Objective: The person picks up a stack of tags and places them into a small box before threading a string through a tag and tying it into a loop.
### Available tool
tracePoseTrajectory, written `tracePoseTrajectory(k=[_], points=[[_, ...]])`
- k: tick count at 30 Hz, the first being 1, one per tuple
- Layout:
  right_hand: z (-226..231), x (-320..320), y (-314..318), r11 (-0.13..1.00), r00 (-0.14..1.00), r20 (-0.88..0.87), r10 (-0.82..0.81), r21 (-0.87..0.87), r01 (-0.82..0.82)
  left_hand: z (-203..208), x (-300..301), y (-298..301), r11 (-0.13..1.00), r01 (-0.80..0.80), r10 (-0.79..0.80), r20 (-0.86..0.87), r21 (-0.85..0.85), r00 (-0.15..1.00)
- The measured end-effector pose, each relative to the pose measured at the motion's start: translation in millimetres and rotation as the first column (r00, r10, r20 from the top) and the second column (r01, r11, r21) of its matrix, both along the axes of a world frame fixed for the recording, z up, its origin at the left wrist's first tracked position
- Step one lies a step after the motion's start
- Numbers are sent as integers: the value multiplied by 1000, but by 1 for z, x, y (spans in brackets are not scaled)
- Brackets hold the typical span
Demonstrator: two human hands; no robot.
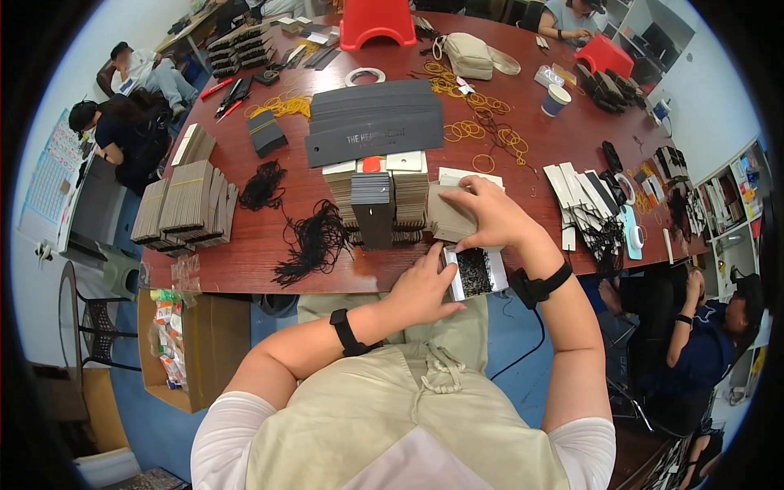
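Note:
At the table's front edge a shallow white box (455,276) holds many small black pieces (474,272). My left hand (420,287) lies along its left side, fingers stretched out and fingertips at its rim, thumb apart. Just beyond the box, my right hand (496,214) spans a stack of grey-beige cards (451,217), index finger over the top and thumb at the near side. Left of that stack, upright rows of cards (411,196) stand with a dark grey block of cards (371,212) in front. Behind them lie long dark grey printed cards (371,114).
Black cord bundles (309,245) and banded card stacks (186,200) occupy the left. White tags with black cords (576,196) lie right. Yellow rubber bands (465,129), a paper cup (556,100) and a red stool (377,28) are farther back. An open carton (214,347) stands below left.

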State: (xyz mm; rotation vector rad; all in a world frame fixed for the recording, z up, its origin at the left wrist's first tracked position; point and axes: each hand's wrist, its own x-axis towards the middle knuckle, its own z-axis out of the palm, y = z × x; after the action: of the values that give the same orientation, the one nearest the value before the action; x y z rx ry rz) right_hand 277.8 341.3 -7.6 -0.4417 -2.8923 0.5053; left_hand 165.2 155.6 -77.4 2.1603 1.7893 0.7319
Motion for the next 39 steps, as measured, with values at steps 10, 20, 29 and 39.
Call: tracePoseTrajectory(k=[10,20,29,39], points=[[-20,18,-3,927,1000,-31,-2,375,13,0,-8,-4,999,28,-28,-6,30,1000],[-15,26,-6,955,998,54,28,295,-42,-3,-11,-2,999,50,-50,13,6,999],[-21,26,-1,993,987,-151,60,110,-43,-3,-19,-10,997,56,-55,-25,43,998],[-25,32,-7,991,979,-196,51,130,-25,-3,-28,-15,996,52,-49,-40,77,998]])
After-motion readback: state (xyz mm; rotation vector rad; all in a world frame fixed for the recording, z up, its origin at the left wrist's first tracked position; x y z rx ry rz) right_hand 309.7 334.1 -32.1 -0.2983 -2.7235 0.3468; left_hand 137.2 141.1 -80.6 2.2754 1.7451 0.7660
